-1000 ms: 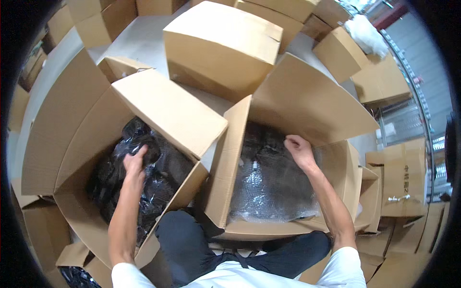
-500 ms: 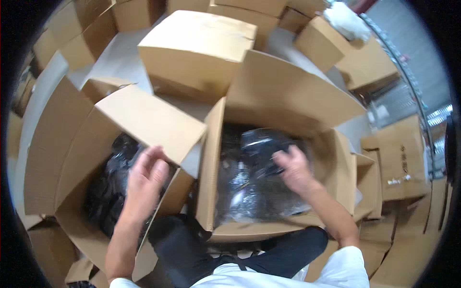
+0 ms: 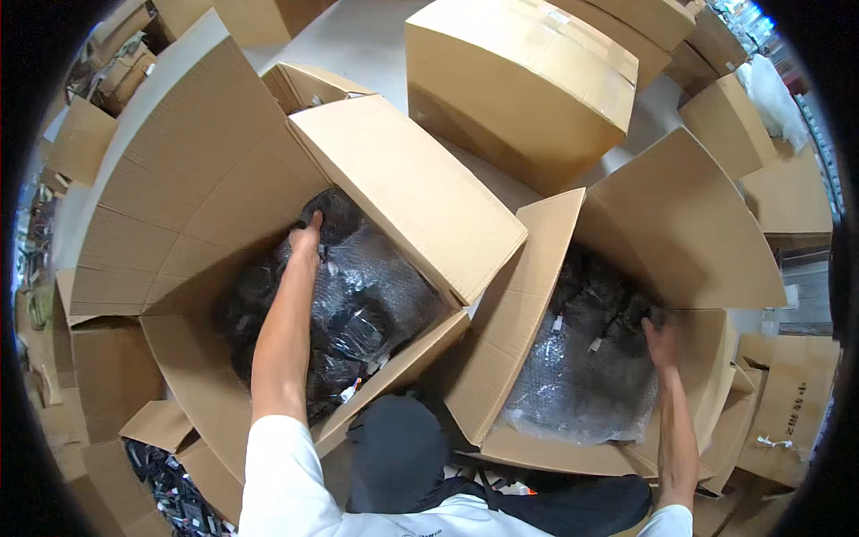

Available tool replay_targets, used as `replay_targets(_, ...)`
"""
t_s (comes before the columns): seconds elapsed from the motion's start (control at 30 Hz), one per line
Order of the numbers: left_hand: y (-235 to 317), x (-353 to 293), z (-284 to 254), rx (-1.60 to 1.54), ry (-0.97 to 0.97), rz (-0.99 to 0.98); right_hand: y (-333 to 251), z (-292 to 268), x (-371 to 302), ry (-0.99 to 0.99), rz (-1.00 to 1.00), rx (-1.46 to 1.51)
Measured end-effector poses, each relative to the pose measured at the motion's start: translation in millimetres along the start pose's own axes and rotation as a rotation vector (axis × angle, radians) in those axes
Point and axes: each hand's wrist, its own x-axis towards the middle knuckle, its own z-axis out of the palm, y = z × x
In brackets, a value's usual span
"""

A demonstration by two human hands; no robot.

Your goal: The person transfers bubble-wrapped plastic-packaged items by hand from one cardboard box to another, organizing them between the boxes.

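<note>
Head view: at the far left, flattened cardboard pieces (image 3: 107,376) were seen stacked by an open carton (image 3: 179,206) with its flaps raised. Inside it, black items wrapped in clear bubble film (image 3: 358,304) were packed, and the left hand (image 3: 306,240) was stretched deep into them, fingers curled over a dark bundle at the far wall; how firmly it was gripped could not be told. A closed box (image 3: 528,80) was set behind, on the floor. To the right, a second open carton (image 3: 680,233) held more bubble-wrapped dark goods (image 3: 591,376), against which the right hand (image 3: 660,338) was pressed, fingers loosely spread, nothing clearly clasped.
</note>
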Motion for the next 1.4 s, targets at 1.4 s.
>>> replay_targets(1.4,194,-416,-29,-0.408,-1.120,0.072,-297,-58,-142,-0.393,-0.608,0.969)
